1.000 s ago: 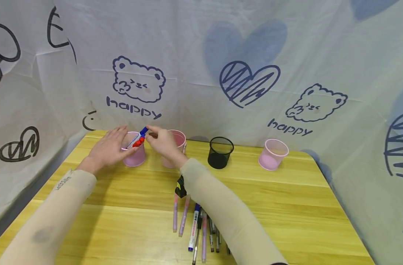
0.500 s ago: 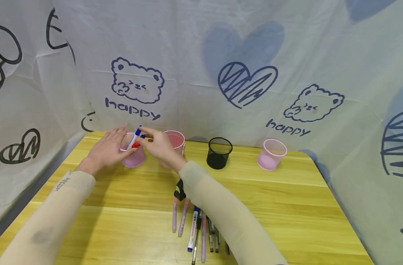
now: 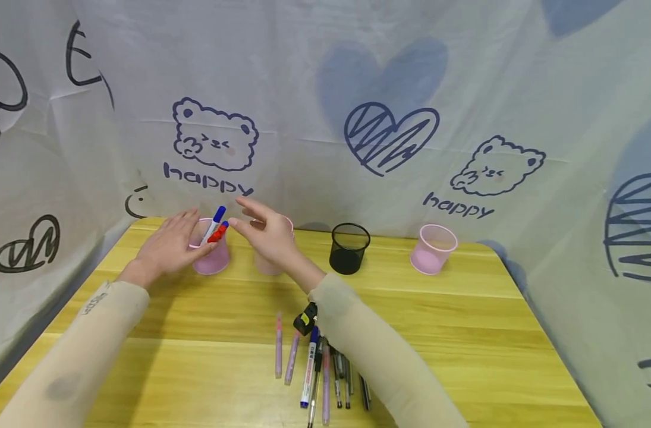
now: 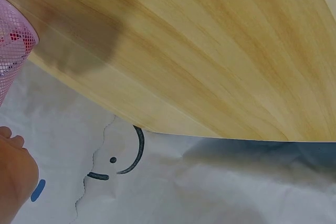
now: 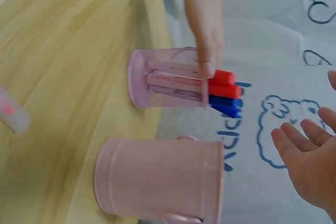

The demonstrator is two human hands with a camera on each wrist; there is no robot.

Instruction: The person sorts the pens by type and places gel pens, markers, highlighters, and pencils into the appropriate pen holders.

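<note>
A pink mesh pen cup (image 3: 211, 261) stands at the table's back left, holding several markers with red and blue caps. My left hand (image 3: 167, 242) rests against it, fingers straight along its left side and thumb lying at the rim. One blue-capped marker (image 3: 214, 223) leans up out of the cup. Just to the right, above a solid pink bucket (image 5: 160, 178), my right hand (image 3: 266, 233) is spread with nothing in it. Its fingertips are apart from the markers. In the right wrist view the red caps (image 5: 226, 83) stick out beyond the rim.
A black mesh cup (image 3: 349, 252) and another pink cup (image 3: 433, 249) stand along the back of the table. Several pens and markers (image 3: 310, 371) lie at the front middle, partly under the right sleeve. A printed cloth (image 3: 304, 83) hangs behind.
My right hand lowered the blue-capped marker into the pink mesh cup, let go, and drew back to the right with its fingers spread. The left hand stayed at the cup.
</note>
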